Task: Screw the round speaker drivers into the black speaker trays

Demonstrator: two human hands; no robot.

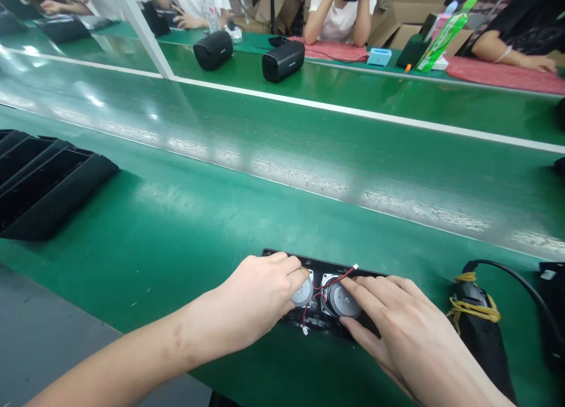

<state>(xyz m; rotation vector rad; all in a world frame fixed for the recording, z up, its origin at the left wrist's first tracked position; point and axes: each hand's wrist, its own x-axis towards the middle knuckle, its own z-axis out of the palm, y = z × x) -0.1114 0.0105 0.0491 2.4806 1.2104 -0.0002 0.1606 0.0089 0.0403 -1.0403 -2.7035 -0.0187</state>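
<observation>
A black speaker panel lies on the green bench in front of me, with two round metal speaker drivers in it. My left hand is closed around the left speaker driver, its fingers covering much of that part. The thumb and fingertips of my right hand grip the edge of the right speaker driver. Thin red and black wires run between the drivers. They end in two small white plugs. Both ends of the panel are partly hidden by my hands.
Black housings are stacked at the left. A black object wrapped with yellow bands and a cable lie at the right. Beyond the bench runs a green conveyor carrying black speakers. Several people sit across it.
</observation>
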